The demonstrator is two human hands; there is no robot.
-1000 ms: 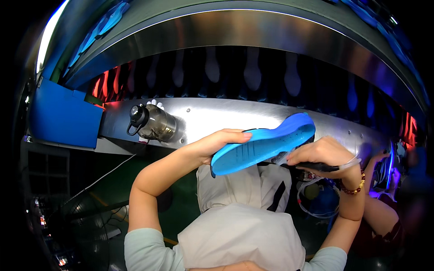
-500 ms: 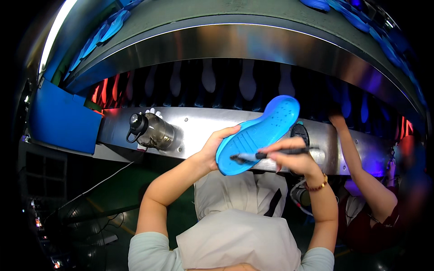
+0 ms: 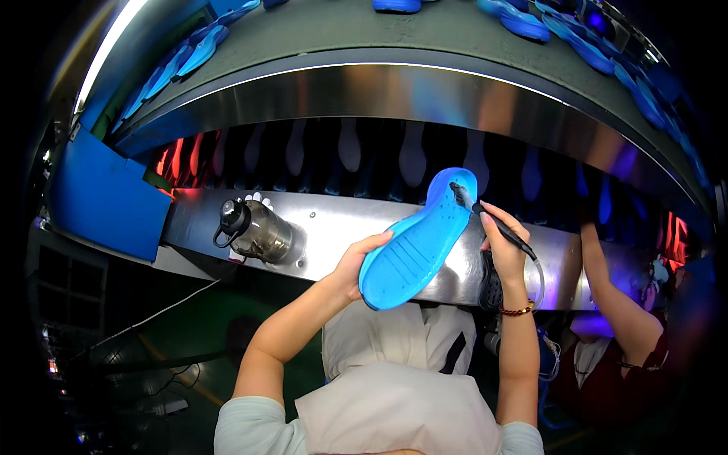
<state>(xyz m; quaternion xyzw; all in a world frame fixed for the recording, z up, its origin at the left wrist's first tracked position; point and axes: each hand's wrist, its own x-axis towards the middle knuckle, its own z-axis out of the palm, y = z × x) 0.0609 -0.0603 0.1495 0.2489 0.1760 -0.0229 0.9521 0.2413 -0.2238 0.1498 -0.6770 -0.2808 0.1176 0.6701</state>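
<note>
My left hand (image 3: pixel 355 264) grips the edge of a bright blue shoe sole (image 3: pixel 406 258) near its lower end. The sole is tilted up over the metal ledge, its hollow, ridged side showing. My right hand (image 3: pixel 506 246) holds a black-handled brush (image 3: pixel 500 225) like a pen, and a thin hose runs back from the handle. Its dark bristles rest at the small-dotted upper end of the sole. A beaded bracelet (image 3: pixel 517 310) circles my right wrist. Just left of that wrist, a dark object (image 3: pixel 491 284) sits partly hidden on the ledge.
A smoky see-through bottle (image 3: pixel 262 233) lies on the metal ledge (image 3: pixel 322 216) at left. Beyond it, a conveyor belt (image 3: pixel 341 42) carries several blue soles; more soles hang in the dark gap below. A co-worker's arm (image 3: pixel 607 288) reaches in at right.
The brush has moved from the sole's lower end to its upper end, with my right hand shifting right. The sole is turned more upright. The co-worker's arm has shifted slightly right.
</note>
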